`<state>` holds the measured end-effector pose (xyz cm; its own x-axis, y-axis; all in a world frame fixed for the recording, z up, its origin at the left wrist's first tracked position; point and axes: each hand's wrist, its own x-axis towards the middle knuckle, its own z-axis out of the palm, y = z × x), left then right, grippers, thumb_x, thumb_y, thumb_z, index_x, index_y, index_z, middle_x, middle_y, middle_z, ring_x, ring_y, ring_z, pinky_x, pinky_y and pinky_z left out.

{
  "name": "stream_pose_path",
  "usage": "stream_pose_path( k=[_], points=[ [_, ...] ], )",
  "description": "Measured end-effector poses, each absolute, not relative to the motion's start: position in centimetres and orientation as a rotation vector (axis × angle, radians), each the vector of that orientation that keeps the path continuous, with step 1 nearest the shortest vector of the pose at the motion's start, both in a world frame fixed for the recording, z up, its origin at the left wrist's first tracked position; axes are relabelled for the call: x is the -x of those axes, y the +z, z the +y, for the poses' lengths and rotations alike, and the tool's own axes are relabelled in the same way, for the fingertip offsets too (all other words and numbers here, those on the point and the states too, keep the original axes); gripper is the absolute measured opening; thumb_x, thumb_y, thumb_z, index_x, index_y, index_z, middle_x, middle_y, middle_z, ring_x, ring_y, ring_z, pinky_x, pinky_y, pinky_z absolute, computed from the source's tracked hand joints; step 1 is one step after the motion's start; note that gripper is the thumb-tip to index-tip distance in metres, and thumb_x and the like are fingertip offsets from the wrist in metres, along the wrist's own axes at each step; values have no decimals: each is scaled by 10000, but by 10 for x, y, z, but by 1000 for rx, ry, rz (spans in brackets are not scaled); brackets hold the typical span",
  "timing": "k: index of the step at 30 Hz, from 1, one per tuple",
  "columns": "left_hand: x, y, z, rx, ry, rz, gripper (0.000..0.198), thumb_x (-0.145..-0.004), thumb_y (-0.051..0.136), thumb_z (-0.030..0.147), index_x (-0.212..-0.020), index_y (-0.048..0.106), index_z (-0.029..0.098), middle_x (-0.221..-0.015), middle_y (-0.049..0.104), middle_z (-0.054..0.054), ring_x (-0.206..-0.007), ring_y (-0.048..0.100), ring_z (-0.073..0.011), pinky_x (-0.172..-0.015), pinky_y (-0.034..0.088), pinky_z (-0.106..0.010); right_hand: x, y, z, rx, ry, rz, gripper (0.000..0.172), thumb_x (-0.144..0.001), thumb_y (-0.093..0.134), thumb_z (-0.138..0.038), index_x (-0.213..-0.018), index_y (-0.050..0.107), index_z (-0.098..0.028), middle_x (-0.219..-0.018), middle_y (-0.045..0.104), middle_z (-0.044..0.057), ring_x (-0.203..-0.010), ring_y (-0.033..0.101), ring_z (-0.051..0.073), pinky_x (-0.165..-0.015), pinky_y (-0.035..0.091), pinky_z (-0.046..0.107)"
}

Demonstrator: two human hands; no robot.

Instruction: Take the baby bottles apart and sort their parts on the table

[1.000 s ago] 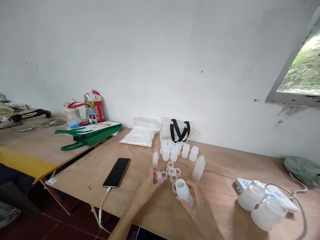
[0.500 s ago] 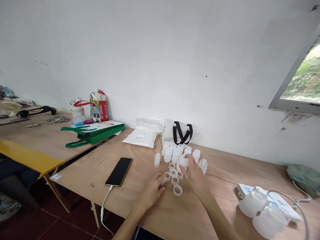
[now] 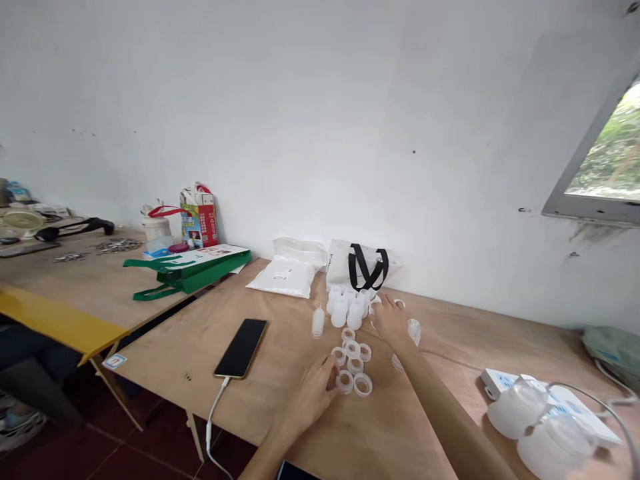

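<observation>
The fingers (image 3: 327, 373) of the left hand (image 3: 310, 400) curve loosely, partly open, with the tips just beside a white plastic ring (image 3: 345, 382), and they hold nothing that can be seen. The fingers (image 3: 385, 310) of the right hand (image 3: 391, 325) reach forward over the far right edge of a group of white plastic bottles (image 3: 347, 310); the hand hides what lies beneath, so whether they have hold of anything cannot be told.

Between the hands, more rings (image 3: 353, 350) lie flat in a loose cluster on the tabletop (image 3: 440, 407), just in front of the bottles. A narrow bottle (image 3: 317, 323) stands to their left, and a translucent cup (image 3: 413, 331) sits beside the right hand. Both forearms come in from the bottom edge of the view, the right one crossing diagonally.

The tabletop is bare plywood. On it lie a black phone (image 3: 241, 348) on a white cable (image 3: 213, 420), white packets (image 3: 283, 280), and a tote with black handles (image 3: 363, 267) against the wall (image 3: 320, 100). To the right are a power strip (image 3: 545, 400) and two white jugs (image 3: 517, 410). A second table (image 3: 60, 273) with a yellow edge stands to the left, carrying a green bag (image 3: 187, 273). Above the right end is a window (image 3: 607, 157), and dark red floor tiles (image 3: 50, 460) show below.
</observation>
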<state>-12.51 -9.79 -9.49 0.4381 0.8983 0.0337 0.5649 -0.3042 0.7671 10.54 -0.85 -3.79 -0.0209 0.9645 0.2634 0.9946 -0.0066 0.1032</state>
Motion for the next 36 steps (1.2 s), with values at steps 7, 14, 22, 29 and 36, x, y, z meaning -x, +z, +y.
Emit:
stream_pose_path(
  k=[7, 14, 22, 29, 36],
  points=[
    [108, -103, -109, -1961, 383, 921, 116, -799, 698, 283, -889, 696, 209, -780, 651, 18, -726, 571, -164, -656, 405, -246, -106, -40, 4, 2225, -314, -2150, 198, -991, 650, -327, -1091, 678, -158, -1204, 670, 73, -1083, 648, 222, -921, 551, 415],
    [96, -113, -112, -1980, 490, 947, 240, -831, 706, 270, -1061, 750, 216, -1003, 669, -33, -937, 606, -200, -855, 463, -290, -108, -50, 15, 2272, -187, -2130, 246, -991, 661, -336, -1161, 664, -159, -1183, 685, 70, -1028, 683, 212, -889, 588, 414],
    [96, -112, -112, -1924, 534, 1009, 440, -862, 694, 271, -1299, 664, 223, -1192, 599, -69, -1085, 568, -231, -1025, 436, -349, -106, -47, 8, 2211, -249, -2064, 246, -990, 659, -325, -1173, 654, -160, -1183, 676, 66, -1008, 678, 207, -881, 581, 409],
    [95, -117, -111, -1963, 518, 995, 496, -889, 653, 271, -1378, 595, 213, -1222, 560, -72, -1103, 553, -229, -1050, 436, -372, -91, -29, -37, 1943, -427, -2112, 509, -899, 508, 24, -1370, 552, -162, -1498, 502, 172, -1338, 511, 285, -1035, 458, 389],
    [95, -124, -107, -1987, 521, 974, 311, -871, 667, 233, -1179, 685, 200, -1109, 570, -52, -1038, 561, -211, -994, 449, -352, -132, -47, -115, 1729, -617, -1895, 345, -1009, 464, -248, -1335, 577, -238, -1537, 481, 125, -1400, 453, 318, -1132, 373, 524]
  ],
)
